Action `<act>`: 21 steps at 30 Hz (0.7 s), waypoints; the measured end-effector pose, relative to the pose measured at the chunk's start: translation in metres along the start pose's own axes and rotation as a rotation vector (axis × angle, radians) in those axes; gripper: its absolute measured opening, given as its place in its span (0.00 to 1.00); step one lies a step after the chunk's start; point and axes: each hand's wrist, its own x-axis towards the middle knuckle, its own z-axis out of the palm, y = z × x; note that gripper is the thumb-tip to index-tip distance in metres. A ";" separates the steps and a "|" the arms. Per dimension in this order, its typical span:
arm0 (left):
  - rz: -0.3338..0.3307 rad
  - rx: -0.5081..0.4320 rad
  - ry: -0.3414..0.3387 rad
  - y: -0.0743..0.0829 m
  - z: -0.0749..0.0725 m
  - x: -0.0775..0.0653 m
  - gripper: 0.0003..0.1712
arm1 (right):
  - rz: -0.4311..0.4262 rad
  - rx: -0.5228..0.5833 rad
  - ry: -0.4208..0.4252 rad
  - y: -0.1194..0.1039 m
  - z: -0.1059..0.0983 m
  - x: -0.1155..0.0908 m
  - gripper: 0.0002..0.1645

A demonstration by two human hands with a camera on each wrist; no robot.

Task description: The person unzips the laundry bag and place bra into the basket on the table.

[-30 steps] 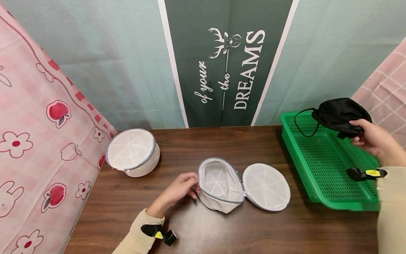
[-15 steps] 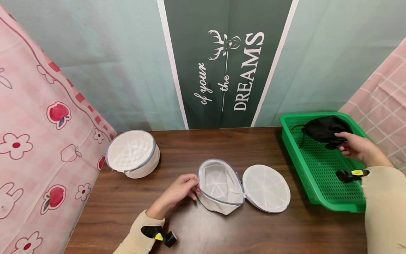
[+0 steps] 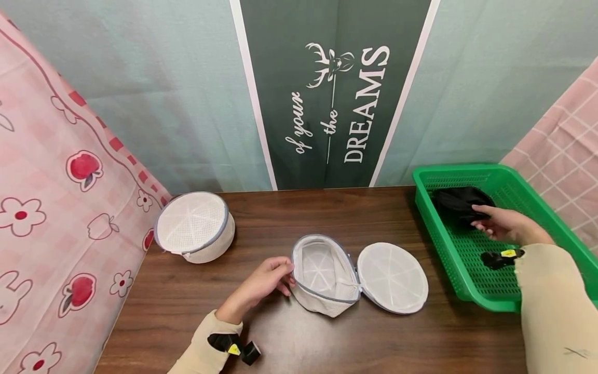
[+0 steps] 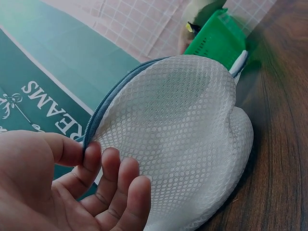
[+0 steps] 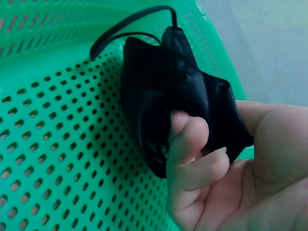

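I list: left fingers (image 4: 89, 166) pinching mesh bag (image 3: 318, 303), seemingly to steady it; right fingers (image 5: 190, 139) gripping black cloth (image 3: 460, 200) inside basket (image 3: 434, 236).

A round white mesh bag (image 3: 191, 221) with a blue-grey rim sits closed near the far left corner of the dark wood-grained bench (image 3: 266, 218). Behind hangs a pale blue-green cloth (image 3: 154, 93) whose dark green panel (image 3: 285, 47) carries a deer head (image 3: 332, 63) and white lettering (image 3: 366, 104), both sideways. Apple-and-flower pink cloth (image 3: 51, 228) lines the left, white-gridded pink cloth (image 3: 567, 140) the right.
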 end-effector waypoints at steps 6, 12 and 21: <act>-0.001 -0.006 0.002 0.002 0.000 -0.002 0.13 | 0.042 -0.057 -0.080 -0.001 0.005 0.004 0.27; 0.004 -0.009 0.004 0.004 0.001 -0.002 0.13 | 0.061 -0.126 -0.075 -0.003 0.017 0.008 0.27; -0.002 -0.008 -0.003 0.003 0.000 -0.001 0.12 | 0.074 -0.247 0.012 -0.004 0.031 0.010 0.33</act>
